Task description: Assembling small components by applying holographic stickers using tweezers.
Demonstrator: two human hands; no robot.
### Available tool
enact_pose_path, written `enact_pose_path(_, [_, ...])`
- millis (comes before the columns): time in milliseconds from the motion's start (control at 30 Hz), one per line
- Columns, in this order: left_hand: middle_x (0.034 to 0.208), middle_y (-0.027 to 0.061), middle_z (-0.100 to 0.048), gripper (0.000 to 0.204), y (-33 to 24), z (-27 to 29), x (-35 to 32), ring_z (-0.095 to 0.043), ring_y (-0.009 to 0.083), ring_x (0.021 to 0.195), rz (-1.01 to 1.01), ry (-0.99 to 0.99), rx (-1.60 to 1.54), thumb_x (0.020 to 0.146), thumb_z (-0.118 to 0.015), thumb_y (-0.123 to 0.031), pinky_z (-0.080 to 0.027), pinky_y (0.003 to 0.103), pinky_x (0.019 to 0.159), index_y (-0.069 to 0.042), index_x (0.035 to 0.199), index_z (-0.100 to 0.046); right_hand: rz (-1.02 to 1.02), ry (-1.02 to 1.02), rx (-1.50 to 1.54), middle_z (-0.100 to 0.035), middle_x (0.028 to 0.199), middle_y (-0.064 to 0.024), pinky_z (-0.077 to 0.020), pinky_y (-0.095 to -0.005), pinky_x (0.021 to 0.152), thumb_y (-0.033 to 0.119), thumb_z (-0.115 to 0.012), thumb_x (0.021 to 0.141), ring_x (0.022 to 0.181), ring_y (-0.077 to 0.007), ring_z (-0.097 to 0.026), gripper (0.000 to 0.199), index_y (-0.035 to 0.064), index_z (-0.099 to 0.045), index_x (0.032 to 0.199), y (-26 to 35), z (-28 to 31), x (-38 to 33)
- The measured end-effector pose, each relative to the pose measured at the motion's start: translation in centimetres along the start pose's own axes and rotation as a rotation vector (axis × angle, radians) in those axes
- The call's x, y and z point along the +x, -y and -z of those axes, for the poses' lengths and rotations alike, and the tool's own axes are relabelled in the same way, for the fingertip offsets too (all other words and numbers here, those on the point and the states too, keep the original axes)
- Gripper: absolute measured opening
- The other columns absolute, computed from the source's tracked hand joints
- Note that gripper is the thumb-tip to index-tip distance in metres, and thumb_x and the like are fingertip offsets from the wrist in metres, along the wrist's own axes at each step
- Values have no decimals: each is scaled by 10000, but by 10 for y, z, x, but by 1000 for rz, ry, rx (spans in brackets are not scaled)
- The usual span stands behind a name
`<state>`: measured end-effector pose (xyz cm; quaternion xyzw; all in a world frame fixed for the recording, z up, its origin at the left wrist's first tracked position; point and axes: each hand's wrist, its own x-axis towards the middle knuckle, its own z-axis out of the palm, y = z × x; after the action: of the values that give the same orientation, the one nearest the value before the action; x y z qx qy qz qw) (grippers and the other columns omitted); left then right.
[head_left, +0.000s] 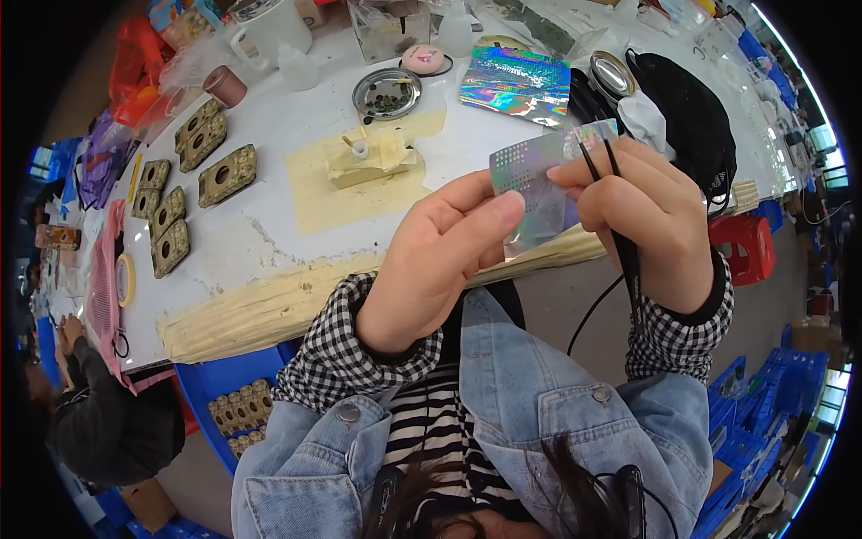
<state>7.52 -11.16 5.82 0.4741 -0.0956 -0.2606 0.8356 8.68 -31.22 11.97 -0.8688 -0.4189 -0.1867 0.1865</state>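
Note:
My left hand (440,247) is closed on the left part of a clear, iridescent packet (536,202), the thumb lying across its front. Rows of tiny pale dots show on the packet's upper left. My right hand (655,211) holds black tweezers (627,265), their tips pointing up past the fingers. Its thumb and fingertip also touch the packet's right part; whether they pinch it is hard to tell. Beyond my hands on the white table (256,220), a block wrapped in masking tape (368,166) carries a small white piece with a stick in it.
Several mottled brown-green plates with round holes (226,176) lie at the left. A round metal dish (386,93) with dark bits, a pink disc (423,59) and a holographic pouch (515,83) lie farther back. A black bag (687,117) is at the right. A co-worker's sleeve (112,422) shows at lower left.

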Motion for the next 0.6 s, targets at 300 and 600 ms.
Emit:
enact_pose_path(300, [1073, 69, -647, 319, 21, 10, 9, -637, 112, 922, -113, -123, -230, 1011, -458, -214, -532, 255, 802, 16, 1211, -554, 8, -115, 359, -553, 838, -117, -479, -324, 639, 29, -750, 648, 753, -255, -584, 311, 30, -516, 852, -11, -32, -5])
enact_pose_path(600, [1104, 97, -639, 302, 46, 8, 15, -625, 139, 953, -331, -257, -39, 1015, -451, -210, -510, 265, 819, 15, 1183, -562, -400, -522, 610, -618, 914, -126, -473, -220, 668, -61, -727, 762, 724, -102, -568, 313, 24, -441, 857, 9, -93, -12])
